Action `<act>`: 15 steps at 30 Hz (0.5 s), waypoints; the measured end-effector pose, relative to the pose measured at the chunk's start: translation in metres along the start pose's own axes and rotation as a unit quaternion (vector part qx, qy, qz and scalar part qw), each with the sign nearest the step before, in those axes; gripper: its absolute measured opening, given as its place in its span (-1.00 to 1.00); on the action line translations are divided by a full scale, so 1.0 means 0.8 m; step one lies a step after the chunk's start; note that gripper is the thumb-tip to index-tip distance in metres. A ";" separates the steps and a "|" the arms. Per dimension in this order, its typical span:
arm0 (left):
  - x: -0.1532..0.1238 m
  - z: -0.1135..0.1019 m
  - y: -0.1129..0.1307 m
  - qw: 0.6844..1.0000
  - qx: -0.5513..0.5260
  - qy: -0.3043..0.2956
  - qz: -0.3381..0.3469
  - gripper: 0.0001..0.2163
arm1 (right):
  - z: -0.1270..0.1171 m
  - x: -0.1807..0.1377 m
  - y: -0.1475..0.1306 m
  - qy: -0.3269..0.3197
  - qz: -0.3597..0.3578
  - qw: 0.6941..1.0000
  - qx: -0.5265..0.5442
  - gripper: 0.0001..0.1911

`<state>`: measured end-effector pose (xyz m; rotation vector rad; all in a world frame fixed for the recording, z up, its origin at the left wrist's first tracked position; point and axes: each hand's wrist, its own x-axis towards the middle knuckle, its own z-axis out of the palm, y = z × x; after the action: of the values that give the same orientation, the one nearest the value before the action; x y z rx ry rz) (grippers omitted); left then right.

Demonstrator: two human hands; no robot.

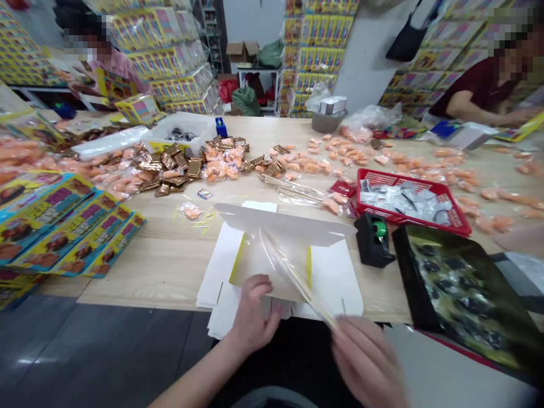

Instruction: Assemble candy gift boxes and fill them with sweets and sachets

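An open cardboard box (272, 277), pale inside with yellow side edges, lies in front of me with its lid flap (293, 226) raised. My left hand (255, 311) grips the near edge of this box, fingers over the wall and thumb below. Pinched in my right hand (368, 357) is one end of a long clear plastic sleeve (293, 275) with thin sticks in it; it slants across the box opening. The right hand is slightly blurred. Beneath the box rests a stack of flat white cardboard blanks (340, 277).
Right of the box stand a black tape dispenser (374, 241), a red basket (463, 224) of small packets and a dark tray (403, 272) of bagged black pieces. Printed boxes (63, 226) are stacked left. Orange packets (314, 164) and brown-gold packets (178, 161) cover the table beyond. Two people work opposite.
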<state>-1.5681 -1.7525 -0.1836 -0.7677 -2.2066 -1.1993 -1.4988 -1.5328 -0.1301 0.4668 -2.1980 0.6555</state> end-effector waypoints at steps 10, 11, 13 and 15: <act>0.012 -0.023 -0.019 0.940 0.179 -0.291 0.016 -0.28 | 0.096 0.026 0.013 -0.337 0.064 0.938 -0.048 -0.81; 0.017 -0.019 -0.021 0.924 0.183 -0.337 0.015 -0.32 | 0.085 0.024 0.017 -0.326 0.066 0.942 -0.033 -0.80; 0.026 -0.012 -0.024 0.894 0.186 -0.407 0.002 -0.43 | 0.050 0.021 0.040 -0.245 0.090 0.965 -0.039 -0.74; 0.032 -0.006 -0.024 0.877 0.191 -0.440 -0.009 -0.52 | 0.001 0.019 0.084 -0.158 0.168 0.964 -0.129 -0.69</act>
<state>-1.5986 -1.7593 -0.1756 -1.2844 -3.0287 -0.3669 -1.5438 -1.4811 -0.1390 0.0614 -2.6551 0.4798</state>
